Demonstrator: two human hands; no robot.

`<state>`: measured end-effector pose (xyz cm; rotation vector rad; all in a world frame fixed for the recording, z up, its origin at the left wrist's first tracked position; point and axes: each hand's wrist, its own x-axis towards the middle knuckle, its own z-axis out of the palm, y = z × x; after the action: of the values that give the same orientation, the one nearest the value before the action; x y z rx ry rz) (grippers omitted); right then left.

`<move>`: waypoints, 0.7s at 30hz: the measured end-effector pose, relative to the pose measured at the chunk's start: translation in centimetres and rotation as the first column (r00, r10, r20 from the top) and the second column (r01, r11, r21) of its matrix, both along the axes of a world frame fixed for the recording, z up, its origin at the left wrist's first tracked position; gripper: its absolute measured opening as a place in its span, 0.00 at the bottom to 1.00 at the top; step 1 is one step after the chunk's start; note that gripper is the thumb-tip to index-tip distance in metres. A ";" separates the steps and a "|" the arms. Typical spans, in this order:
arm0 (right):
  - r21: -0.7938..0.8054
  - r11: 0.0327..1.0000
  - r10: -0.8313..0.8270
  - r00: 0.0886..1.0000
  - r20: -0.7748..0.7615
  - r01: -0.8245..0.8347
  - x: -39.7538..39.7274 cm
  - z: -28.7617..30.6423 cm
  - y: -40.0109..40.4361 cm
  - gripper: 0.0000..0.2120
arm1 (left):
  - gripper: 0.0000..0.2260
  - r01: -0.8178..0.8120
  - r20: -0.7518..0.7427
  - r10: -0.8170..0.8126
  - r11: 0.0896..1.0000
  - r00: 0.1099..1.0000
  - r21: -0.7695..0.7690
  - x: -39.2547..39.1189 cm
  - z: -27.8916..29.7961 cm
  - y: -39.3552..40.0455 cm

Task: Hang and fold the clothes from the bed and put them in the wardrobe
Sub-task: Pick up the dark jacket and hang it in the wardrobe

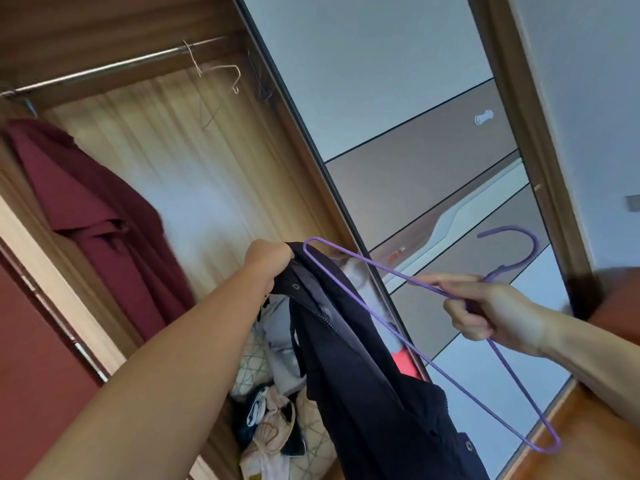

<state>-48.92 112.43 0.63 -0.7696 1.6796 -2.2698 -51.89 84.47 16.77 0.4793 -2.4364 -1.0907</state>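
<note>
My left hand [266, 263] grips the top edge of a dark navy jacket [363, 375], which hangs down in front of the open wardrobe. My right hand [485, 311] holds a purple wire hanger [433, 368] near its neck, hook pointing up and right. One end of the hanger reaches the jacket's top edge beside my left hand. The wardrobe rail [114, 65] runs across the top left.
A maroon garment [93, 216] hangs at the rail's left end. An empty wire hanger [218, 81] hangs near the rail's right end. The mirrored sliding door [398, 140] stands to the right. Bags and folded clothes [273, 420] are piled on the wardrobe floor.
</note>
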 end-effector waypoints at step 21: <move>0.482 0.829 -0.112 0.928 -0.354 0.284 2.7 1.9 -5.2 0.11 | 0.07 0.227 0.033 -0.228 0.923 0.973 -0.311 5.0 2.1 0.4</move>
<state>-46.26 107.20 2.50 -0.8746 2.4887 -1.6999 -46.88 84.89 18.85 0.0924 -2.6451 -0.7609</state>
